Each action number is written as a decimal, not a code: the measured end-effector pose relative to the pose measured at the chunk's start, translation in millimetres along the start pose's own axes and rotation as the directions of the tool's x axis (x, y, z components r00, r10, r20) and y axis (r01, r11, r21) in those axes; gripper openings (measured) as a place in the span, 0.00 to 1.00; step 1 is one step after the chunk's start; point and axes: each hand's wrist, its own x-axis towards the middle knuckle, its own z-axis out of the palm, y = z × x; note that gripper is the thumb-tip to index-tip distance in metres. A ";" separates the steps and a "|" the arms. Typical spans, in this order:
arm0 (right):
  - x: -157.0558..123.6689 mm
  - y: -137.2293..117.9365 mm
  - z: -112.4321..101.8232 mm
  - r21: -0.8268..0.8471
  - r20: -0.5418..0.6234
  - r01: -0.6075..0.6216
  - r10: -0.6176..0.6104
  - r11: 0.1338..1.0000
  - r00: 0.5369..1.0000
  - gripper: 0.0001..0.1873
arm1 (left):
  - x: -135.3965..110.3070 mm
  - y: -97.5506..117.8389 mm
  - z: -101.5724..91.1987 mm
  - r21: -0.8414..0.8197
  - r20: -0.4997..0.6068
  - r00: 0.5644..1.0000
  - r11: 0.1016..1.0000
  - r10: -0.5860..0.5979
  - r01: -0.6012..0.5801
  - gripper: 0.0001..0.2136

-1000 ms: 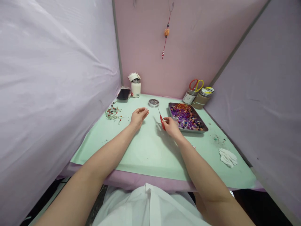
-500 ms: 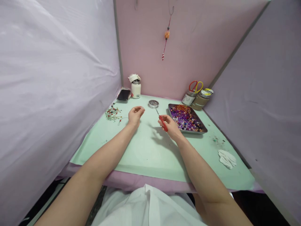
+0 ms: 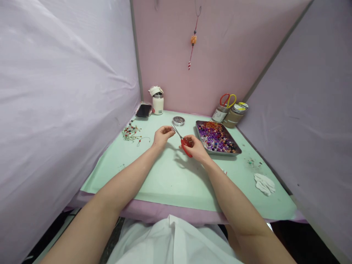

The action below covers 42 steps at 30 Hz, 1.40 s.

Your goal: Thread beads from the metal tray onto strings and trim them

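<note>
The speck [image 3: 172, 128] pinched in the left hand [image 3: 162, 136] is too small to make out from here, perhaps a bead. The right hand [image 3: 195, 148] covers part of the red scissors [image 3: 186, 148]; contents of the round dish [image 3: 178, 124] blur together; both arms [image 3: 93, 212] run out of view below.

Centre: scissors [image 3: 184, 145] with smooth, glossy red handles that look plastic and thin, shiny metal blades. Right of centre: a metal tray [image 3: 225, 154] with a dull sheen, heaped with glossy beads [image 3: 216, 138]. Upper left of centre: a phone [image 3: 144, 110] with a glossy dark face. The tabletop [image 3: 170, 172] looks smooth and matt. Lower right: crumpled, matt white cloth [image 3: 264, 184].
</note>
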 end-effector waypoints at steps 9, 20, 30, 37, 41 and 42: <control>1.7 8.1 -1.1 -0.086 -0.045 0.094 -0.098 0.992 0.994 0.19 | -4.7 -1.6 3.0 0.078 0.085 0.995 0.996 -0.053 0.046 0.13; 1.9 11.2 -1.0 -0.057 -0.001 0.076 -0.077 0.995 0.997 0.17 | -5.6 0.0 3.3 0.074 0.081 0.995 0.996 -0.064 0.058 0.12; 2.4 9.1 -1.5 0.001 -0.044 0.029 -0.029 1.000 0.999 0.20 | -5.7 -0.2 3.0 -0.115 0.091 0.980 0.975 -0.179 0.189 0.10; 3.0 10.7 -1.2 0.006 -0.079 0.020 -0.020 1.000 0.997 0.20 | 0.7 -1.7 -3.0 -0.297 0.061 0.943 0.896 -0.326 0.329 0.06; 3.1 10.7 0.0 0.008 -0.080 0.010 -0.010 1.000 0.997 0.20 | 2.3 -1.2 -3.0 -0.303 0.033 0.934 0.886 -0.357 0.350 0.04; 3.1 10.2 0.1 0.011 -0.080 0.007 -0.006 1.000 0.997 0.21 | 2.6 -1.2 -2.9 -0.305 0.023 0.934 0.887 -0.357 0.347 0.04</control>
